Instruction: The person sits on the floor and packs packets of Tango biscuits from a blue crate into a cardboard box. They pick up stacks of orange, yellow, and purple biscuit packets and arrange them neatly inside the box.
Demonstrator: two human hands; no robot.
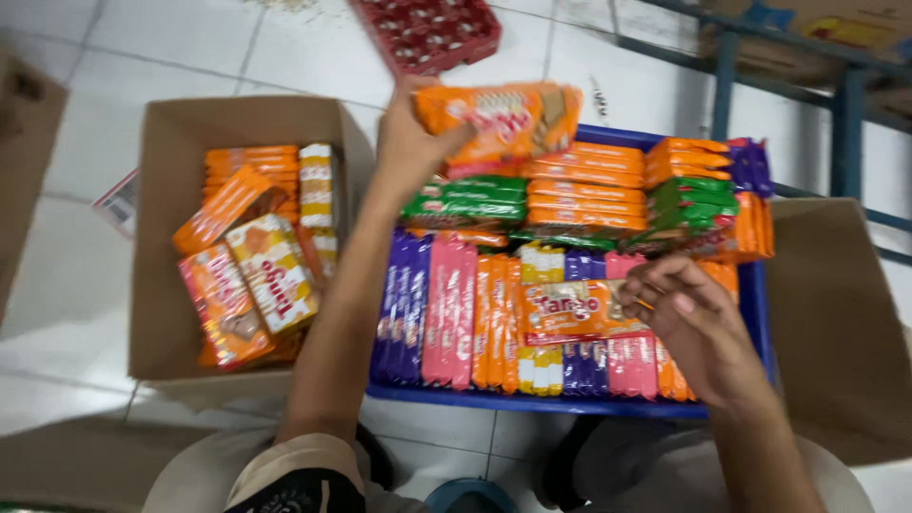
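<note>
Left hand (408, 142) grips an orange wafer pack (499, 119) w/ fingers wrapped, held above blue tray (570, 404) at 12 o'clock, right hand (698, 328) fingers pinching a flat orange pack (575, 309) at 3 o'clock; loose one-sided grip could prob. drop it.

Bright orange wafer packet (499, 119) with a red-and-white logo patch up top. Below, the blue crate (755, 304) shows stacked orange packs (584, 185) and green packs (465, 201), then rows of purple (401, 309), pink (451, 312) and orange (496, 318) bars, a few yellow-and-white ones (540, 369). Another orange packet (575, 309) with red lettering lies across them. The brown cardboard box (166, 237) holds orange and yellow wafer packets (271, 271). White floor tiles (171, 43), a dark red tray (427, 33).
</note>
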